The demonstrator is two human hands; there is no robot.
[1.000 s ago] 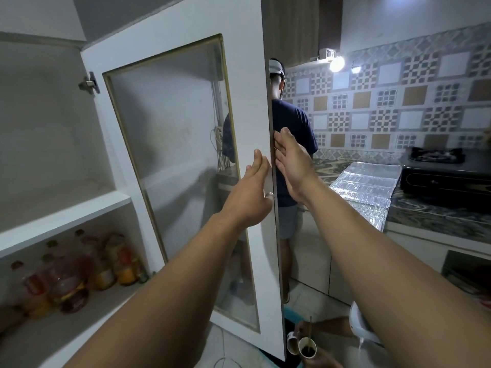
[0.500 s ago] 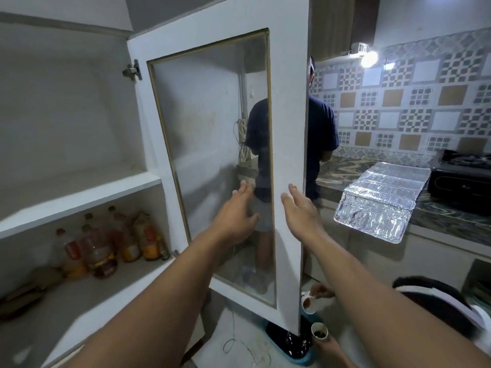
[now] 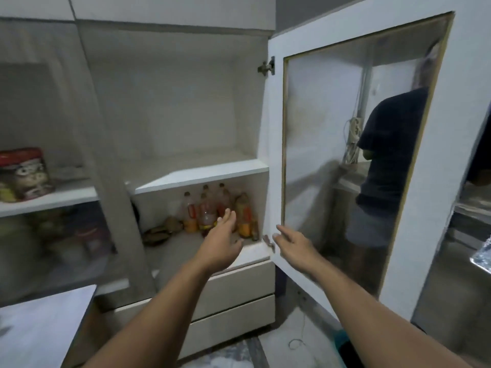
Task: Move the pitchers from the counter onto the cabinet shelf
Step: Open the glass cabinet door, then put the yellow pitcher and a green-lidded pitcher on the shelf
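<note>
No pitcher shows in this view. The white cabinet stands in front of me with its glass-paned door (image 3: 414, 181) swung wide open to the right. The upper cabinet shelf (image 3: 202, 172) is bare. My left hand (image 3: 221, 241) hangs open, palm turned right, in front of the lower compartment. My right hand (image 3: 293, 247) is open too, fingers spread, near the door's lower hinge edge. Neither hand touches or holds anything.
Several oil bottles (image 3: 212, 211) stand at the back of the lower shelf. Two drawers (image 3: 233, 296) sit below. A snack bag (image 3: 24, 173) rests behind the shut left glass door. A person in a dark shirt (image 3: 388, 160) stands behind the open door. A table corner (image 3: 45, 320) is at lower left.
The view has swung left from the door to the cabinet's inside. Both hands have come off the door's edge and dropped lower, and the door now stands fully open.
</note>
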